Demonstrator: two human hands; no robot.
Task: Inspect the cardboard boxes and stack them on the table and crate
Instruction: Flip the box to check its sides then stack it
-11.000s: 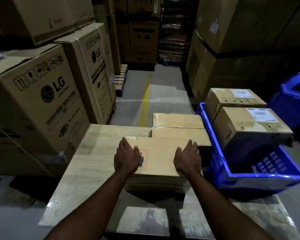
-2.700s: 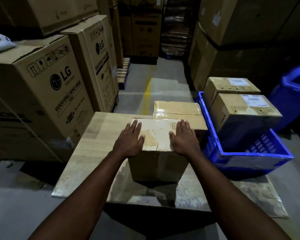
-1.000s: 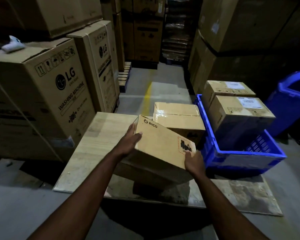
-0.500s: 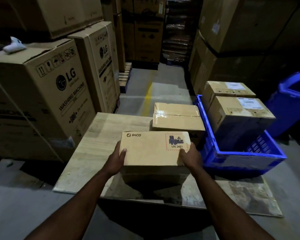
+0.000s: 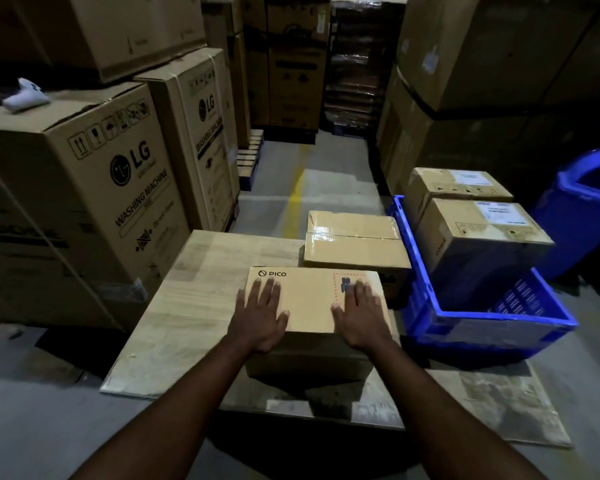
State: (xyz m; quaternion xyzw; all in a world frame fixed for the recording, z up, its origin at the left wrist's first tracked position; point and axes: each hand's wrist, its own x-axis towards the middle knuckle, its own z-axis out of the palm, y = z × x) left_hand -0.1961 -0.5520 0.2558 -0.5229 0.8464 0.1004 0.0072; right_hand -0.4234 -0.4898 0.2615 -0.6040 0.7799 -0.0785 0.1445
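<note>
The box (image 5: 309, 299) lies directly under our palms on the near right part of the table (image 5: 194, 299). Its long axis runs left to right across us, so each hand covers one end and neither is nearer than the other. Our left hand (image 5: 260, 317) and right hand (image 5: 361, 317) both lie flat on the lid, fingers straight and spread, pressing down and grasping nothing. We judge that any lift from here calls for the fingers to slide out and curl over the two short ends. The box is plain brown cardboard, smooth and square-edged, with a small printed mark at its far left corner and a red dashed label partly under our right fingers. At the table's far right corner, just behind it, sits a taped box (image 5: 354, 244) with glossy tape that catches the light. The table is a pale, wood-grained board, scuffed and stained along its near edge. Just off its right edge stands a blue plastic crate (image 5: 482, 327) with slotted walls, holding two labelled boxes (image 5: 478, 237). Off the table's left side rise tall printed cartons (image 5: 84, 188).
</note>
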